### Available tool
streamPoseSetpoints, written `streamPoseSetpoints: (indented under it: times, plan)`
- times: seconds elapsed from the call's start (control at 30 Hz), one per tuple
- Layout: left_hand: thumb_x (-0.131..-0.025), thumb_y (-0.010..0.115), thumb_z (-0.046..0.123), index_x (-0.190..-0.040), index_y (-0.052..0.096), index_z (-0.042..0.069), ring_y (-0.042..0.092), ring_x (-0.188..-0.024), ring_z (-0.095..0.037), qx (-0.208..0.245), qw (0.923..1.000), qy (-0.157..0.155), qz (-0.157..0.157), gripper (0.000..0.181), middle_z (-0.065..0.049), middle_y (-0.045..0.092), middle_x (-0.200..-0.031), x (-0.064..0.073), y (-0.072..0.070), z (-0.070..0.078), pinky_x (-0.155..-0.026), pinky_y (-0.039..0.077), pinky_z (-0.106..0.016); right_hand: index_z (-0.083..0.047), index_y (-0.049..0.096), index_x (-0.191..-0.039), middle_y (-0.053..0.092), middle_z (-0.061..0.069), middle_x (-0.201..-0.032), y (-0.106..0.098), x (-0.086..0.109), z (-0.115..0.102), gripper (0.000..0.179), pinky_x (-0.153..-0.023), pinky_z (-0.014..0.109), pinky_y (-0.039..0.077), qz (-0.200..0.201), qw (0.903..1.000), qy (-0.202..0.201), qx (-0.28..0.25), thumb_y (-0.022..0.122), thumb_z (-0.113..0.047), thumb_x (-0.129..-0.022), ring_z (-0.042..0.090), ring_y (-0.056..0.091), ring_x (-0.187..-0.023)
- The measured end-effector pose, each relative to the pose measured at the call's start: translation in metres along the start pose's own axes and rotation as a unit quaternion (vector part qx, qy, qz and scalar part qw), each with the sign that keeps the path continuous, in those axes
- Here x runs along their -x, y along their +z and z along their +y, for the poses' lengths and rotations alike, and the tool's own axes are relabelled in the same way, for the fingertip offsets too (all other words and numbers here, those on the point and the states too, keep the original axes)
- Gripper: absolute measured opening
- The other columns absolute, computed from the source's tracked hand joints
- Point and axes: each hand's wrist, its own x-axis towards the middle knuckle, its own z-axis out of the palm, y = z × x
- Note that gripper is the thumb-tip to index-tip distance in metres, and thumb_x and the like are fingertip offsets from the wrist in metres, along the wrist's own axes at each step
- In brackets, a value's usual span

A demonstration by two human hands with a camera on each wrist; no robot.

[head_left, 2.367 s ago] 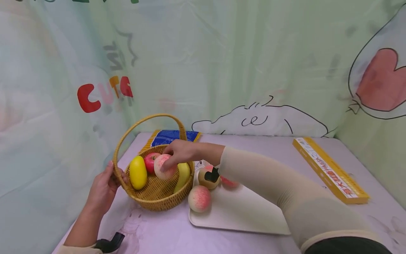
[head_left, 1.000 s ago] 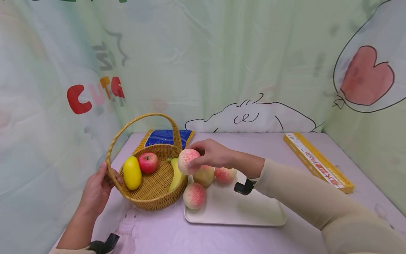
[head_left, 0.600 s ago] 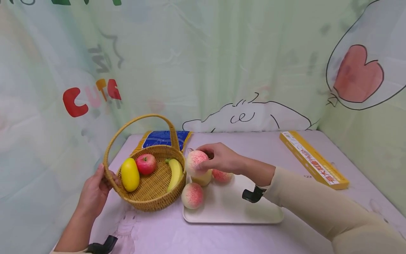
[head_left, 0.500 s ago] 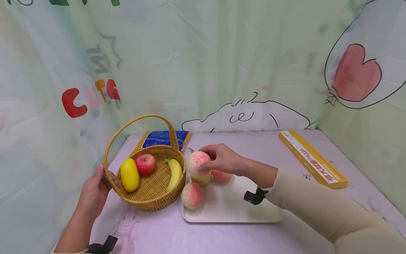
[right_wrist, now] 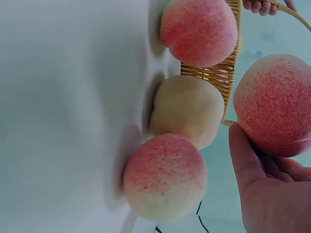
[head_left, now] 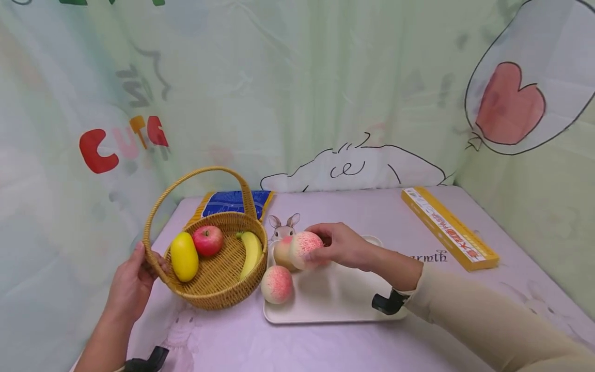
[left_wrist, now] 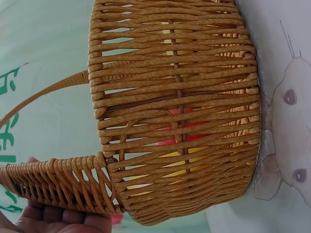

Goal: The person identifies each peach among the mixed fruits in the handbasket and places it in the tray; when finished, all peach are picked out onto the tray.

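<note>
My left hand (head_left: 130,287) grips the foot of the handle on a woven basket (head_left: 218,299). Inside the basket lie a yellow oval fruit (head_left: 184,257), a red apple (head_left: 208,241) and a banana (head_left: 251,256). My right hand (head_left: 346,248) holds a pink-and-white peach (head_left: 306,250) between thumb and fingers, above the cream tray (head_left: 348,302). Another peach (head_left: 277,284) sits at the tray's front left corner. Behind it is a paler, yellowish fruit (right_wrist: 187,109), partly covered in the head view. A further peach (right_wrist: 165,177) is mostly hidden there by the held one.
Behind the basket lies a blue and yellow packet (head_left: 228,202). A long yellow pasta box (head_left: 448,227) rests at the table's right side. Printed curtains (head_left: 297,103) enclose the table at the back and sides.
My right hand has lifted the peach out of the basket and carried it right, over the tray. My left hand keeps its grip on the basket. The head view has shifted slightly.
</note>
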Motion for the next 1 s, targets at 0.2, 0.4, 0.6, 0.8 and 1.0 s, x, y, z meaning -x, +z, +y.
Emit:
streamPoseSetpoints:
  times: [0.2,0.4,0.6,0.8,1.0]
  plan:
    - [-0.113,0.038,0.04,-0.103,0.062,0.014,0.064,-0.082,-0.011,0.006,0.9999,0.011,-0.001,0.037,0.003,0.066,-0.088,-0.001,-0.001,0.001,-0.086,0.054,-0.016,-0.004,0.066,-0.13,0.07,0.006,-0.11,0.003,0.008,0.006,0.053,-0.084,0.032,0.055,0.001,0.9997,0.003,0.025,0.084,-0.021,-0.083,0.021,0.062,-0.097]
    - [-0.112,0.038,0.042,-0.104,0.062,0.015,0.064,-0.082,-0.011,-0.003,1.0,0.004,0.001,0.037,0.003,0.066,-0.088,0.002,0.001,0.002,-0.087,0.054,-0.016,-0.006,0.065,-0.132,0.07,0.005,-0.109,0.007,0.015,0.013,0.058,-0.082,0.031,0.055,0.004,0.9977,-0.013,0.067,0.086,-0.025,-0.081,0.02,0.062,-0.096]
    - [-0.113,0.037,0.04,-0.104,0.061,0.014,0.064,-0.083,-0.011,-0.005,0.9999,0.009,-0.002,0.036,0.003,0.066,-0.088,0.001,0.003,0.003,-0.086,0.054,-0.016,-0.005,0.063,-0.137,0.069,0.003,-0.112,0.012,0.018,0.021,0.066,-0.085,0.029,0.055,-0.004,0.9946,-0.011,0.104,0.088,-0.029,-0.08,0.017,0.062,-0.099]
    - [-0.112,0.038,0.04,-0.101,0.063,0.014,0.064,-0.081,-0.011,0.002,0.9999,0.011,-0.003,0.038,0.002,0.066,-0.087,0.0,0.004,0.003,-0.085,0.054,-0.017,-0.01,0.064,-0.133,0.069,-0.001,-0.113,0.017,0.02,0.024,0.061,-0.089,0.03,0.053,-0.016,0.9913,-0.005,0.131,0.088,-0.029,-0.08,0.014,0.062,-0.101]
    - [-0.113,0.038,0.039,-0.102,0.062,0.013,0.065,-0.08,-0.011,0.018,0.9996,0.021,-0.012,0.037,0.002,0.067,-0.086,0.001,0.004,0.003,-0.084,0.054,-0.017,-0.012,0.066,-0.126,0.069,-0.005,-0.11,0.026,0.021,0.023,0.051,-0.09,0.032,0.053,-0.02,0.9853,-0.002,0.17,0.085,-0.025,-0.08,0.012,0.062,-0.098]
